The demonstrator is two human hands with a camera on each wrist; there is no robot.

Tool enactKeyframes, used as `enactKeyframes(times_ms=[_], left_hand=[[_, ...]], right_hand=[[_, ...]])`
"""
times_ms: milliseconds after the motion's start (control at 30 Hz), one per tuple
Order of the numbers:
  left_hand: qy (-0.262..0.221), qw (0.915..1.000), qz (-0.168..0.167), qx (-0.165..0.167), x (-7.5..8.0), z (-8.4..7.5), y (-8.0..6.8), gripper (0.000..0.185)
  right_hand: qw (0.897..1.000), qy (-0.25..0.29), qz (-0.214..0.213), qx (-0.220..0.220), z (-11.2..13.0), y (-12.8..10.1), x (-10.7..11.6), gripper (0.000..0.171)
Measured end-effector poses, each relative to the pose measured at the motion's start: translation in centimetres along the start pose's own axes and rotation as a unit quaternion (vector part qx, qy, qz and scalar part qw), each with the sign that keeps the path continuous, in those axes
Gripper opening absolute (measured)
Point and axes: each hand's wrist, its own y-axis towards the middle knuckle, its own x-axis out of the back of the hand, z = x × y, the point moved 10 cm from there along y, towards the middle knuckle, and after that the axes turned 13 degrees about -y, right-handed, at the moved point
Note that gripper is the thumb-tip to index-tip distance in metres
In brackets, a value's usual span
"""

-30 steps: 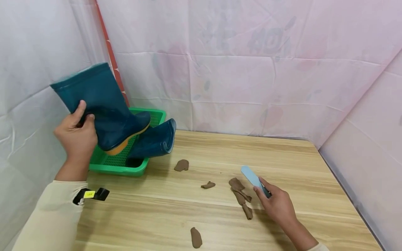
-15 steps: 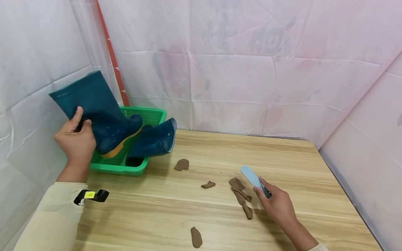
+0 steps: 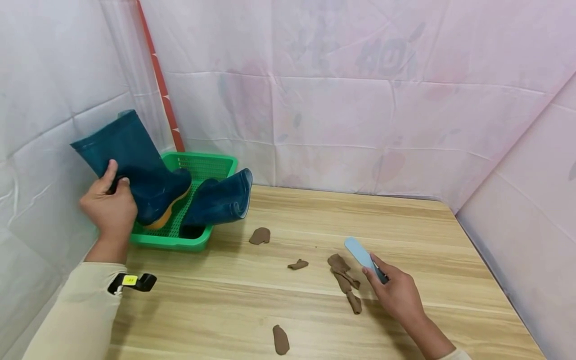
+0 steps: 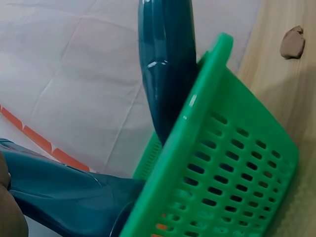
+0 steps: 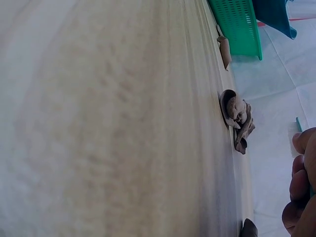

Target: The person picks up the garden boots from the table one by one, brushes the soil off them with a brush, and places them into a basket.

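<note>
Right now the wooden table (image 3: 315,310) fills most of the scene, with pale sheeting hung behind it and at both sides. At its far left corner sits a green slotted basket (image 3: 198,239). One dark teal rubber boot (image 3: 135,165) stands tilted in the basket, its yellow sole low over the mesh floor, and the left hand (image 3: 109,207) grips the back of its shaft, thumb up along the rubber. A second boot (image 3: 220,200) lies on its side in the basket, its open top sticking out over the right rim. The hands are well apart: the right hand (image 3: 398,295) rests near the table's front, fingers curled around a small light blue flat tool (image 3: 360,252). Just left of it lie brown clay scraps (image 3: 344,280), with more scattered on the table.
</note>
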Motion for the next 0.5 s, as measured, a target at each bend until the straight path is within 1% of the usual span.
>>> enactKeyframes(times_ms=[100,200,300,400,500], left_hand=[[0.002,1.0000,0.003,0.006,0.3,0.8,-0.1,0.035],[0.007,0.9998,0.015,0.013,0.5,1.7,-0.5,0.035],[0.034,0.9986,0.031,0.028,0.7,2.4,-1.2,0.035],[0.060,0.9959,0.041,0.053,0.7,2.4,-1.9,0.035],[0.074,0.9934,0.049,0.072,0.6,2.0,-2.6,0.037]], right_hand=[[1.000,0.002,0.000,0.002,0.0,0.1,0.0,0.048],[1.000,0.004,0.002,0.003,0.1,0.1,0.0,0.048],[1.000,0.003,0.006,0.003,0.0,0.0,-0.1,0.049],[1.000,0.005,0.008,0.004,0.0,-0.1,-0.1,0.049],[1.000,0.005,0.007,0.004,-0.1,-0.1,-0.1,0.048]])
